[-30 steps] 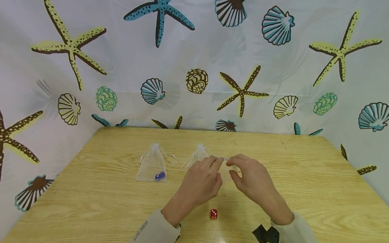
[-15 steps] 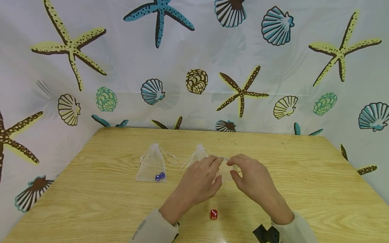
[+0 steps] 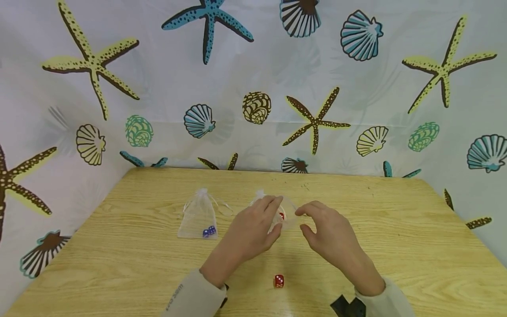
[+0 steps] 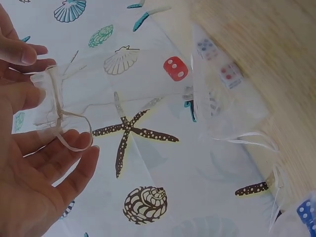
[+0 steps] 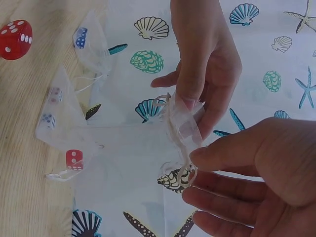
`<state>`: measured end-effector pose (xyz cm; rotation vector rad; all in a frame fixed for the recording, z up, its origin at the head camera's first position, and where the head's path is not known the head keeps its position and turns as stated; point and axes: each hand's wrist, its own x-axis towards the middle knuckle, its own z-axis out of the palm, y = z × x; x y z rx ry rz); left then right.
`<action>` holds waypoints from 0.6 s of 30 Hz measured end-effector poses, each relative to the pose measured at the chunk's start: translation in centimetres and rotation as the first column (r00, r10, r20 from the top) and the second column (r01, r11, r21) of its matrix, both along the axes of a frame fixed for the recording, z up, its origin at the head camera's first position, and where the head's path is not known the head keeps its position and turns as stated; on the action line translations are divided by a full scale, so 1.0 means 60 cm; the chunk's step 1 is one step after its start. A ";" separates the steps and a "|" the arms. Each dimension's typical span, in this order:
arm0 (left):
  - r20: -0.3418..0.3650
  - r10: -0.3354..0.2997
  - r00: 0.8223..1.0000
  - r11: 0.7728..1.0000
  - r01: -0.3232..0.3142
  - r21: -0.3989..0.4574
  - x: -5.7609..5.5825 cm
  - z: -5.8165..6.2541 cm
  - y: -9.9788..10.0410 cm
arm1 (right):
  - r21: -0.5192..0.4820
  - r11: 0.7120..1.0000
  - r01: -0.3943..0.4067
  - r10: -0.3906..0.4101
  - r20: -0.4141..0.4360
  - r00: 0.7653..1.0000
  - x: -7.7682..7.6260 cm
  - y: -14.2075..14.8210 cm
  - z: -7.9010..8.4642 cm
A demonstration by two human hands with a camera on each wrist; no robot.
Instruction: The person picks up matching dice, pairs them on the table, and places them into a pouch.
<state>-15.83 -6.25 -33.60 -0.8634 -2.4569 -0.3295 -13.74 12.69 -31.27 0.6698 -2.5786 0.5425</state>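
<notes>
Between my two hands is a sheer white drawstring bag, stretched out sideways in the left wrist view. A red die with white dots lies in its far end. My left hand pinches the bag's gathered mouth, with its thumb inside the rim in the right wrist view. My right hand pinches the same mouth at the other side, near the looped cord. A second red die sits loose on the table in front of the hands.
To the left lies another sheer bag holding blue dice. A third bag, with pale dice inside, lies partly behind my left hand. The wooden table ends at a sea-patterned cloth.
My left hand has shifted a little left and away from the right, its fingers lifting. The bag and the red die in it now show between the hands.
</notes>
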 end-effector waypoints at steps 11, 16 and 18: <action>-0.017 0.056 0.998 0.998 -0.057 -0.007 -0.004 0.015 -0.019 | -0.033 0.995 -0.091 0.092 0.029 0.995 0.005 -0.008 -0.004; -0.006 0.067 0.998 0.998 -0.067 0.021 -0.005 0.019 -0.027 | -0.052 0.983 -0.176 0.181 0.127 0.975 0.002 -0.013 -0.013; -0.005 0.069 0.998 0.997 -0.069 0.037 -0.005 0.021 -0.031 | -0.060 0.976 -0.208 0.216 0.181 0.959 0.000 -0.014 -0.017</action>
